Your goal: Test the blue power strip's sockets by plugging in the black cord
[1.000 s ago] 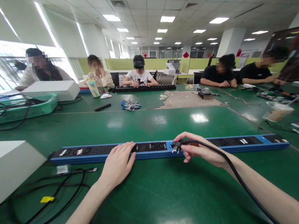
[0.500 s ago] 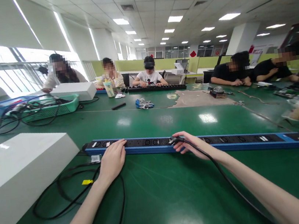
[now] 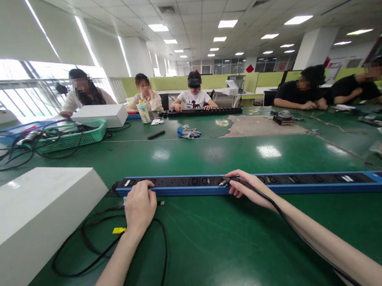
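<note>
Plug (image 3: pixel 225 181) pinched in right hand (image 3: pixel 249 187) at power strip (image 3: pixel 289 185), not seated; left hand (image 3: pixel 139 206) flat, steadying strip.

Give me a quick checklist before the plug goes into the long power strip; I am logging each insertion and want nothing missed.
1. Plug held in the right hand: ok.
2. Left hand steadying the power strip near its left end: ok.
3. Plug at the strip's top face: ok; prongs lined up with a socket: cannot tell.
4. Plug's cable running free along the right forearm: ok.
5. Strip lying flat on the green table: ok.
6. Loose black cable with a yellow tag lying under the left wrist, off the strip's sockets: ok.
</note>
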A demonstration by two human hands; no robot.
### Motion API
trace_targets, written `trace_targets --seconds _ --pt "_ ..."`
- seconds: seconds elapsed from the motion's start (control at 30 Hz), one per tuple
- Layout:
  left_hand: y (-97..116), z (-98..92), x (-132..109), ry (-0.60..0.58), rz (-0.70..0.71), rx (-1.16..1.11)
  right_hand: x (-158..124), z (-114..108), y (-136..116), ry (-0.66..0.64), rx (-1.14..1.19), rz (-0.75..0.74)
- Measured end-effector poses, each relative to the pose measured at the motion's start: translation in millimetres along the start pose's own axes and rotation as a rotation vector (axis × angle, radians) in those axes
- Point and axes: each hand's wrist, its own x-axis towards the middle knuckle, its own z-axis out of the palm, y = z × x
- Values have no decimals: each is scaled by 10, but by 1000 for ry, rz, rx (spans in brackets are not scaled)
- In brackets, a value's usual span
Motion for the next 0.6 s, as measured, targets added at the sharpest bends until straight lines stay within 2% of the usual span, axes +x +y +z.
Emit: trace_targets --seconds 0.07,0.27,0.37,0.43,0.6 --pt "-22 25 -2 7 -39 30 -11 -37 -16 -17 -16 0" --pt "-47 57 0 -7 -46 52 -178 -242 -65 -362 270 34" --pt "-50 67 -2 -9 -46 58 -250 -290 -89 -407 346 53" --pt "-55 71 -3 -14 -42 61 -249 -278 -72 -336 335 71" --pt "-58 76 -9 -17 -32 68 -114 -164 13 34 185 33"
